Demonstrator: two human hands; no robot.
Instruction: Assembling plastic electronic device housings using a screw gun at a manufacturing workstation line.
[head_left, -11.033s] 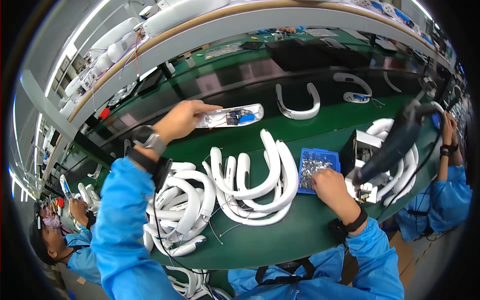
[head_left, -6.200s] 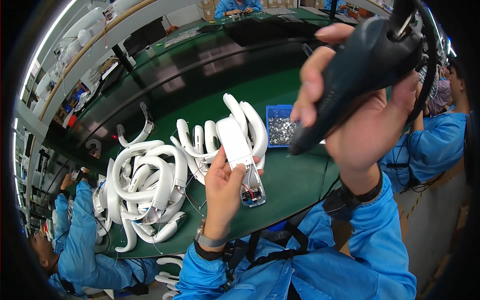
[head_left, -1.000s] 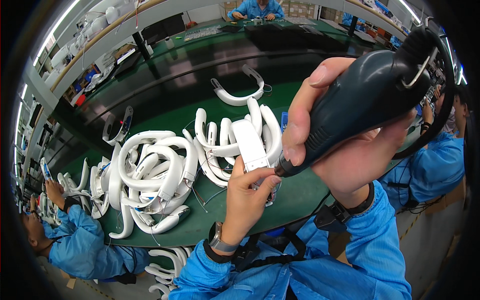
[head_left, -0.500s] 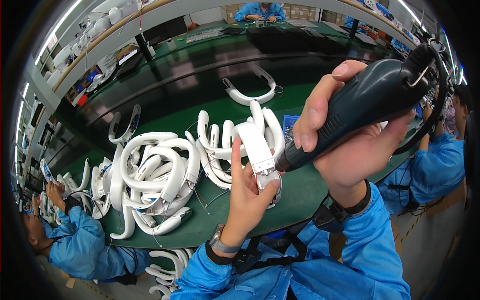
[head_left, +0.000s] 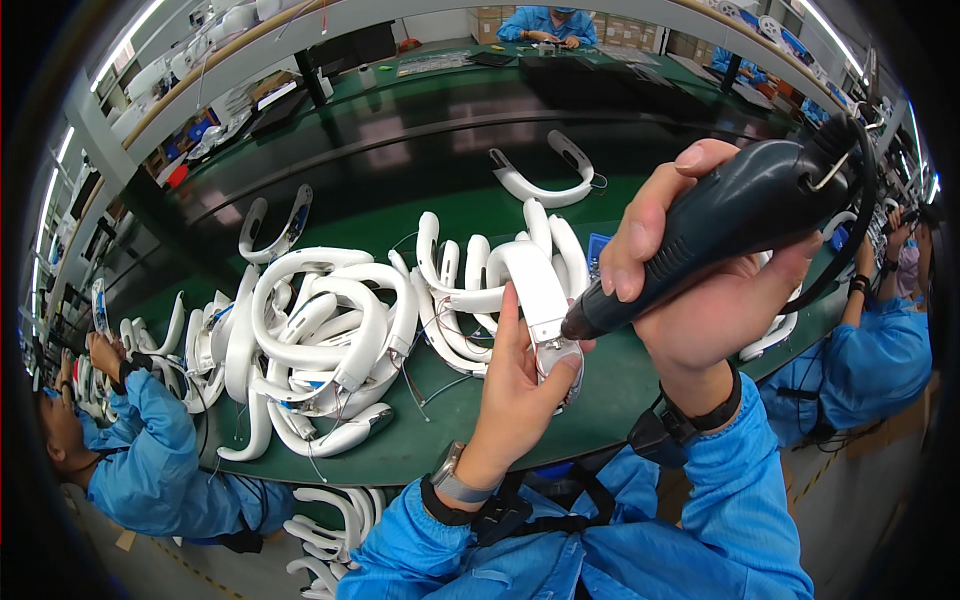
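Note:
My right hand [head_left: 690,260] is wrapped round a black electric screwdriver [head_left: 720,225], a cord running from its far end. The tip of the screwdriver meets, or nearly meets, the end of a white curved plastic housing [head_left: 538,290]; its exact contact is too small to tell. With fingers and thumb, my left hand [head_left: 522,385] grips that housing near its lower end, where a clear or silvery part shows beneath the thumb. Right behind it lie several more white U-shaped housings [head_left: 440,250] with thin wires.
A large heap of white curved housings [head_left: 330,310] covers the green table [head_left: 440,410] on the left. Single housings [head_left: 550,190] lie farther back. A blue bin [head_left: 597,247] stands behind the screwdriver. Co-workers in blue sit left [head_left: 160,460], right [head_left: 840,350] and across [head_left: 548,25].
The view has shifted slightly, so the table things sit farther right. My left hand and the housing have moved a little right, and the screwdriver stays close to the housing's end.

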